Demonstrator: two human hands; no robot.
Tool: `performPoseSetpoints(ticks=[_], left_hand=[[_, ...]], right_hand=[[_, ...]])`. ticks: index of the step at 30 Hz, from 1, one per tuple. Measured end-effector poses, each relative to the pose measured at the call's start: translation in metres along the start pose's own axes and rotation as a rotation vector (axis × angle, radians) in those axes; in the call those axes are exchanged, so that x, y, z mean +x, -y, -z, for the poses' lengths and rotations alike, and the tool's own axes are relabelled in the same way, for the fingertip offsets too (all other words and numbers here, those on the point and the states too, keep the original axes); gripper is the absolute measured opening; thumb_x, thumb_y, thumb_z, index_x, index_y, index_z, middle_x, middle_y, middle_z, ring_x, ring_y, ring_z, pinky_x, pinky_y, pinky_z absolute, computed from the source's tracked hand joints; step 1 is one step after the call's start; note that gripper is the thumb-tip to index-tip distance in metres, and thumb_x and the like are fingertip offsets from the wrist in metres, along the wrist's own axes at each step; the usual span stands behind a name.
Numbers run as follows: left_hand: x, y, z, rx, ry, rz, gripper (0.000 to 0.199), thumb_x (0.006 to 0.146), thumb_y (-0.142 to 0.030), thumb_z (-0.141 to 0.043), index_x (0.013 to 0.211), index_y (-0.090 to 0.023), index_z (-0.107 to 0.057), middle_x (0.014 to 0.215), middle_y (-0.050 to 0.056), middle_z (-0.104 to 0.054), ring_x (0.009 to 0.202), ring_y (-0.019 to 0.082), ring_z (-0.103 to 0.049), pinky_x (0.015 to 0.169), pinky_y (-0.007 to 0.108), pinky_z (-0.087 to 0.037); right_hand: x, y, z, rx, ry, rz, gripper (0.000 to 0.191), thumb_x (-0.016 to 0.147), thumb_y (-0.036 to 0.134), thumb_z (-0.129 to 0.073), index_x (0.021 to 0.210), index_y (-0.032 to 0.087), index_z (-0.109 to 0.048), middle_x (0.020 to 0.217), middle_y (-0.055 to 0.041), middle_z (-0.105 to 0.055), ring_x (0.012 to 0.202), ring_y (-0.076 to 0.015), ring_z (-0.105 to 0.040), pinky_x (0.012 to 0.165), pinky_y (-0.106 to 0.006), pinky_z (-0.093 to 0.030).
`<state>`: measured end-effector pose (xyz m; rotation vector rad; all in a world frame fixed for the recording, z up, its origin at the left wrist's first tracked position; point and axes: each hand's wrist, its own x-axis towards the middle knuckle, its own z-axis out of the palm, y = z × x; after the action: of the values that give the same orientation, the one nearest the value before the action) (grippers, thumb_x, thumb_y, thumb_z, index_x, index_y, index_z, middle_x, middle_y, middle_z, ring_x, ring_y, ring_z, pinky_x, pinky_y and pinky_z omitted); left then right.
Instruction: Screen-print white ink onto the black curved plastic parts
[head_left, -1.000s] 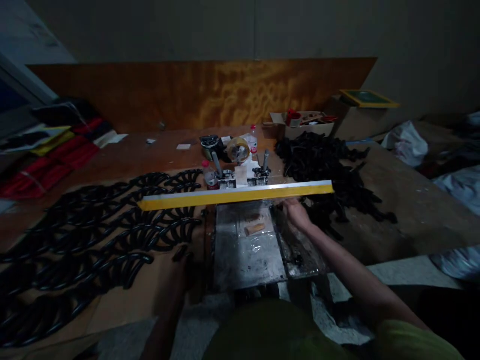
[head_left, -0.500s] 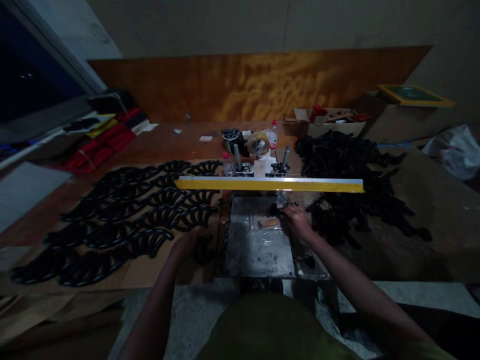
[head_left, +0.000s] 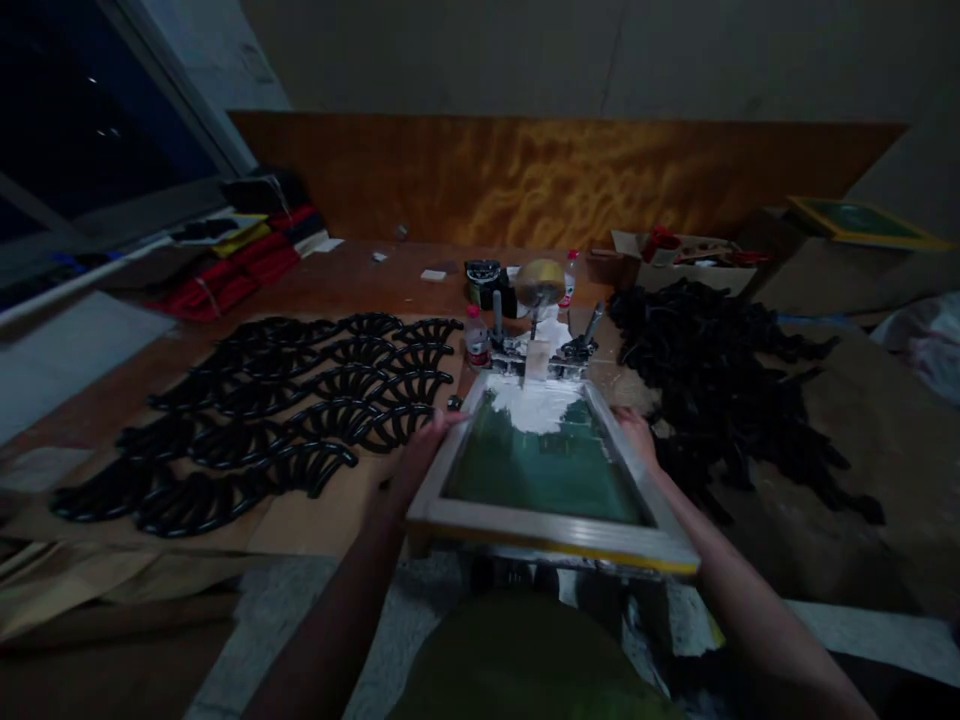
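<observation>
A screen printing frame [head_left: 427, 495] with green mesh [head_left: 540, 465] lies lowered over the metal base in front of me, tilted slightly. White ink [head_left: 536, 405] is spread across the far part of the mesh. My left hand [head_left: 429, 445] is closed at the frame's left side rail, its fingers partly hidden. On the opposite rail, my right hand [head_left: 637, 435] is closed at the edge, with some fingers out of sight. The far end of the frame sits in a clamp [head_left: 577, 348] with upright metal bolts.
Rows of curved black pieces [head_left: 285, 400] lie on cardboard to the left. A heap of similar black pieces [head_left: 720, 370] is on the right. Bottles [head_left: 476, 338], a tape roll [head_left: 541, 280] and an open box [head_left: 682, 265] stand behind. Red folded cloth [head_left: 232, 275] lies far left.
The raised frame has swung down over the base, its mesh now facing up. Both hands have moved to its sides; my right hand has left the small black item on the base.
</observation>
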<state>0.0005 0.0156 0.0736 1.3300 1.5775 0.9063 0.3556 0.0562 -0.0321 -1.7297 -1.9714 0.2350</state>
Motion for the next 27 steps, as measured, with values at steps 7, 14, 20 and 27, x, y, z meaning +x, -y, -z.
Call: performPoseSetpoints(ticks=[7, 14, 20, 27], left_hand=[[-0.026, 0.072, -0.028, -0.061, -0.003, 0.199, 0.056, 0.084, -0.040, -0.057, 0.135, -0.018, -0.056, 0.147, 0.010, -0.054, 0.138, 0.027, -0.047, 0.118, 0.044, -0.031], [-0.019, 0.096, -0.035, -0.080, 0.001, 0.167, 0.058, 0.084, -0.045, -0.058, 0.136, -0.019, -0.055, 0.148, 0.011, -0.053, 0.138, 0.027, -0.048, 0.117, 0.043, -0.033], [-0.019, 0.100, -0.035, -0.079, 0.009, 0.176, 0.059, 0.083, -0.047, -0.057, 0.134, -0.017, -0.057, 0.138, 0.012, -0.062, 0.130, 0.027, -0.055, 0.113, 0.044, -0.038], [-0.021, 0.088, -0.031, -0.054, -0.001, 0.206, 0.057, 0.083, -0.048, -0.057, 0.130, -0.015, -0.059, 0.138, 0.014, -0.061, 0.128, 0.028, -0.057, 0.111, 0.043, -0.040]], right_hand=[[0.081, 0.055, 0.000, -0.021, 0.029, 0.244, 0.057, 0.082, 0.018, -0.064, 0.138, 0.012, -0.052, 0.144, -0.0191, -0.048, 0.130, -0.0314, -0.045, 0.105, -0.045, -0.042], [0.070, 0.098, -0.018, -0.222, 0.486, 0.277, 0.021, 0.088, 0.011, -0.050, 0.103, 0.012, -0.064, 0.106, -0.0157, -0.066, 0.099, -0.0239, -0.060, 0.084, -0.030, -0.045], [0.017, 0.081, 0.005, -0.079, 0.573, 0.621, 0.027, 0.076, 0.003, -0.053, 0.098, 0.014, -0.063, 0.099, -0.0119, -0.065, 0.099, -0.0223, -0.057, 0.084, -0.030, -0.043], [0.023, 0.092, -0.005, -0.062, 0.365, 0.536, 0.020, 0.078, 0.005, -0.053, 0.091, 0.016, -0.063, 0.093, -0.0100, -0.064, 0.092, -0.0228, -0.054, 0.080, -0.031, -0.042]])
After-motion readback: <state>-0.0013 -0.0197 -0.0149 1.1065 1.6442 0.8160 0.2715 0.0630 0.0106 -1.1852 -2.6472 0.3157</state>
